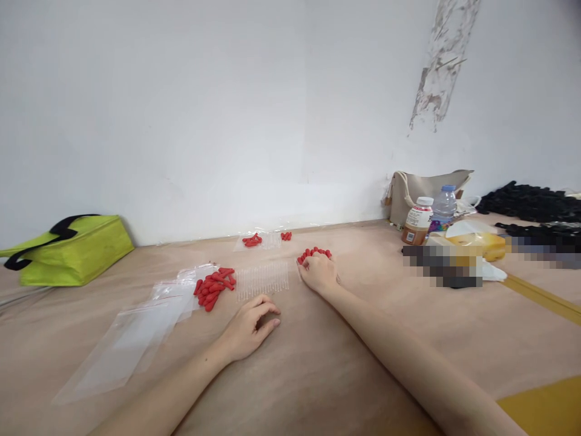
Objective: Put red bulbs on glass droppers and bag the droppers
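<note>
My left hand (252,327) rests on the brown table covering with loosely curved fingers, thumb apart, holding nothing. Just beyond it lies a row of slim clear droppers (262,281) side by side. To their left is a loose pile of red rubber bulbs (213,287). My right hand (319,272) is farther out, its fingers curled down at a row of red-tipped droppers (313,251). The hand covers most of that row, and whatever its fingertips grip is hidden.
Clear zip bags (120,345) lie at left, near a lime-green bag (77,251). Smaller red bulbs (252,240) sit by the wall. At right stand a drink bottle (418,221), a water bottle (445,206), a beige bag (399,194), a tissue pack (481,242) and a black heap (526,203).
</note>
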`<state>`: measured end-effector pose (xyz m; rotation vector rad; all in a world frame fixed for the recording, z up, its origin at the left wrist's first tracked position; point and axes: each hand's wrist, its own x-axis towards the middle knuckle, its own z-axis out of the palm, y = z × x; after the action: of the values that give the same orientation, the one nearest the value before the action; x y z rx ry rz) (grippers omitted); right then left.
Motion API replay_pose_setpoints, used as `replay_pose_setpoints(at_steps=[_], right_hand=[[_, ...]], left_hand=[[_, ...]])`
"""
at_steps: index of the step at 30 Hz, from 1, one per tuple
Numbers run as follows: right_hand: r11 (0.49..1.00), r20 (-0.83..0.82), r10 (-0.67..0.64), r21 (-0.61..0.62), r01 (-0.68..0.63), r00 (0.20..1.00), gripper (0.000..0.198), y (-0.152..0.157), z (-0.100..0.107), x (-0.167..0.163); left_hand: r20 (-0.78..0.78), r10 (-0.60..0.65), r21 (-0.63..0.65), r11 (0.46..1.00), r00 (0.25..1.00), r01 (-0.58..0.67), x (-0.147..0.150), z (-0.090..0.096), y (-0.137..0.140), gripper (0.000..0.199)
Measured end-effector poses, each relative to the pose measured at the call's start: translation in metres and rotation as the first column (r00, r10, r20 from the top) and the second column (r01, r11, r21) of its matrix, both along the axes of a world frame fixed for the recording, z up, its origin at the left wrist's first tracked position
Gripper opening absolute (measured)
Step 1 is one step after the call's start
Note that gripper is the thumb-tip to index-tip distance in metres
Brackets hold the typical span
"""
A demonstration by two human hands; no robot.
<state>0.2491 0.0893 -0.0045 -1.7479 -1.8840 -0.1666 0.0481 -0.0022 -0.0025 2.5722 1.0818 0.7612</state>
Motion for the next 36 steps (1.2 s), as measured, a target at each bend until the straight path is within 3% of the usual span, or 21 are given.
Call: replay_pose_setpoints(at_steps=[7, 15, 18, 21, 22, 24, 27, 31, 36], right_hand=[[0.979, 0.093, -0.069, -0.185, 0.085, 0.993, 0.025, 0.011, 0.006, -0.03], [0.956, 0.107, -0.09, -0.271, 0.116, 0.99, 0.019, 0.022, 0.012, -0.047], [0.969, 0.104, -0.086, -0.221, 0.107, 0.991, 0.023, 0.013, 0.015, -0.044], [0.996, 0.113, -0.036, -0.078, 0.045, 0.993, 0.028, -0.007, 0.011, -0.026], [0.999, 0.125, 0.0, 0.042, -0.005, 0.992, 0.028, -0.016, 0.008, -0.017], [0.968, 0.176, 0.119, 0.197, -0.154, 0.977, 0.025, -0.034, -0.002, 0.004], [0.921, 0.232, 0.252, 0.242, -0.307, 0.94, 0.022, -0.058, -0.015, 0.033], [0.91, 0.188, 0.269, 0.27, -0.313, 0.945, 0.021, -0.072, -0.022, 0.05], [0.915, 0.154, 0.276, 0.261, -0.309, 0.949, 0.018, -0.07, -0.022, 0.045]], left_hand=[[-0.014, 0.006, 0.012, 1.0, 1.0, -0.005, -0.001, 0.0, 0.0, 0.014], [-0.016, 0.031, 0.047, 0.998, 0.999, -0.03, 0.001, -0.003, 0.0, 0.013], [-0.112, 0.151, 0.216, 0.969, 0.982, -0.124, -0.011, 0.005, 0.008, 0.012], [-0.276, 0.372, 0.49, 0.848, 0.886, -0.203, -0.036, 0.022, 0.025, 0.014], [-0.31, 0.423, 0.535, 0.818, 0.851, -0.212, -0.046, 0.028, 0.031, 0.014], [-0.364, 0.472, 0.575, 0.792, 0.803, -0.205, -0.062, 0.035, 0.041, 0.015], [-0.425, 0.476, 0.567, 0.803, 0.769, -0.183, -0.076, 0.035, 0.048, 0.019], [-0.458, 0.48, 0.558, 0.81, 0.748, -0.178, -0.074, 0.025, 0.049, 0.022], [-0.463, 0.508, 0.583, 0.792, 0.727, -0.183, -0.072, 0.017, 0.052, 0.02]])
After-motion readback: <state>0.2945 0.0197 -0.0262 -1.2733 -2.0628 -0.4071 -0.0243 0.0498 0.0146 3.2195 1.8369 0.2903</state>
